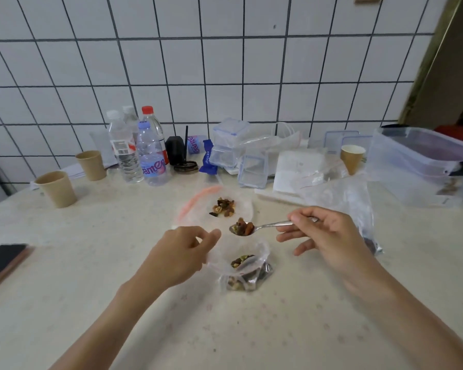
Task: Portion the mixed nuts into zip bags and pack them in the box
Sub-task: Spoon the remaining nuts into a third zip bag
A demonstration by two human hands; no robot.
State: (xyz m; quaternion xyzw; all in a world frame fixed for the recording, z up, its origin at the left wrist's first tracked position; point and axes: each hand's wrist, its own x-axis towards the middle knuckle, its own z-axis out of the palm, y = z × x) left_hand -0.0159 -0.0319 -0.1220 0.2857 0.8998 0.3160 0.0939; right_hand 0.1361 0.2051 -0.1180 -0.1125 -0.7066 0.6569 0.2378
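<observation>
Spoonful of mixed nuts held above an open zip bag (239,265).

The near zip bag, partly filled, sits at table centre; the left hand (182,252) pinches its rim open. The right hand (324,236) grips a metal spoon (254,227) loaded with nuts just above it. A second bag with nuts (223,206) lies just beyond. Far right stands the clear plastic box (422,166); far left, water bottles (139,150) and paper cups (56,189).

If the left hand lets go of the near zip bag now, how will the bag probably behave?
The near zip bag looks thin and floppy, so its mouth, held up by the left hand, would probably sag shut. The nuts pooled at its bottom should keep it from sliding. The loaded spoon might then spill onto the table.
</observation>
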